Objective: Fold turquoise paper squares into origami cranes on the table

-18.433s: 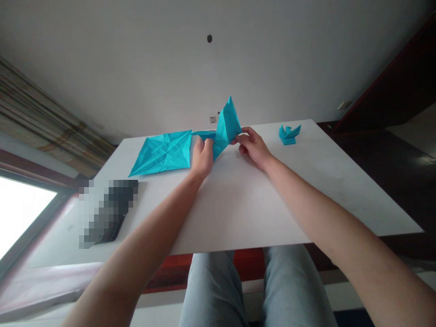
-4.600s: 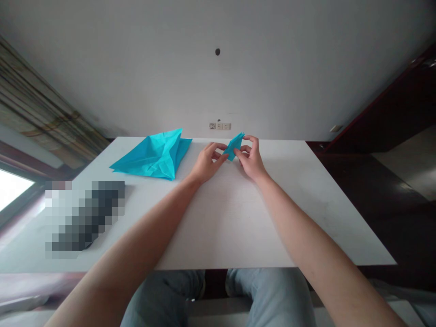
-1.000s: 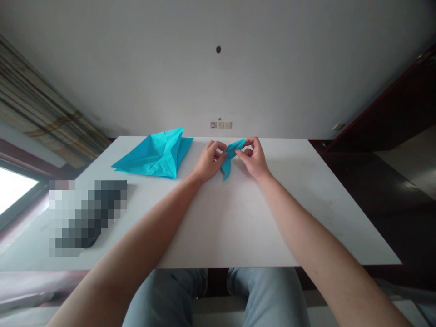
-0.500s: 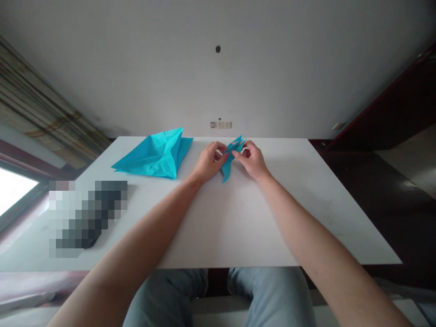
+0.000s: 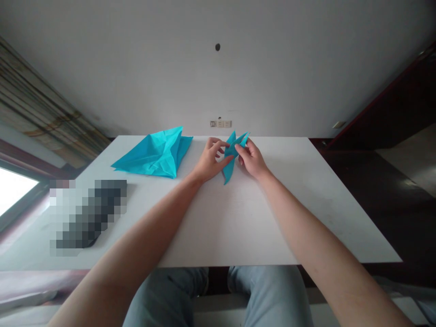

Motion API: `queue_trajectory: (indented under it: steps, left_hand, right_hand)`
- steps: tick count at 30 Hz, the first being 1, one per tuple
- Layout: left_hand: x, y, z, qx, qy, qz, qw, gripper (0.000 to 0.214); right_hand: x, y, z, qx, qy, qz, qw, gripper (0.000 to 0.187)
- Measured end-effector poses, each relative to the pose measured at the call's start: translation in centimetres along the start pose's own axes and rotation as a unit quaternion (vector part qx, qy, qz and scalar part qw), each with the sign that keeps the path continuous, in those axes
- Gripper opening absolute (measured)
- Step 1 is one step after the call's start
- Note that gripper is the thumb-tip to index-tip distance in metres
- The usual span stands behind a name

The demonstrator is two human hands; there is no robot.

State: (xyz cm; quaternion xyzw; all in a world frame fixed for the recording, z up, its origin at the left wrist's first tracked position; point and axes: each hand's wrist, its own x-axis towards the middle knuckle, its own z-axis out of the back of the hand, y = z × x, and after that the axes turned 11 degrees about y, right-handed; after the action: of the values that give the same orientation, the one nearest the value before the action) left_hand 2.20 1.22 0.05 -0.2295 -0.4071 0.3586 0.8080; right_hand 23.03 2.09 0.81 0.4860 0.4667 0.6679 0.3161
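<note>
Small turquoise folded-paper figure with several pointed tips [image 5: 229,171] sits between the two hands, centre of the far half of the white rectangular tabletop [image 5: 225,227]. Right hand [image 5: 255,160]: pinching the figure on its right side, thumb laid on the near face, fingers curled round behind the right-hand points. Left hand [image 5: 210,162]: at the figure's left side, thumb and forefinger spread, thumb tip on the paper around mid-height, forefinger tip at the upper left edge; can't tell if it is clamped or only touching.

Figure vs grip: one point sticks up above and between the hands, a pair of narrow points slants up right just above the right thumb, one curved point hangs down below both thumbs, toward the person. Middle partly covered by digits. Can't tell if the lower tip touches the tabletop.

Large turquoise creased paper piece [image 5: 153,154], loosely folded, lies left of the left hand, apart from it. Dark pixelated object [image 5: 98,213] nearer the person, far left. Three pale wall sockets [image 5: 220,124] beyond the far edge.
</note>
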Motion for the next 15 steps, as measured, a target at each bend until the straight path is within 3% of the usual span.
queue_trajectory:
  steps: [5,10,15]
  left_hand:
    - [0.17,-0.27,0.24,0.059,-0.007,-0.026,0.998,0.021]
    - [0.2,-0.87,0.32,0.086,0.032,0.008,0.996,0.02]
    - [0.24,-0.82,0.18,0.04,-0.012,0.018,0.999,0.012]
  right_hand:
    - [0.02,0.59,0.08,0.021,-0.038,-0.007,0.999,0.065]
    - [0.24,0.72,0.28,0.034,-0.058,-0.005,0.998,0.066]
    - [0.38,0.57,0.26,0.041,-0.066,-0.03,0.997,0.074]
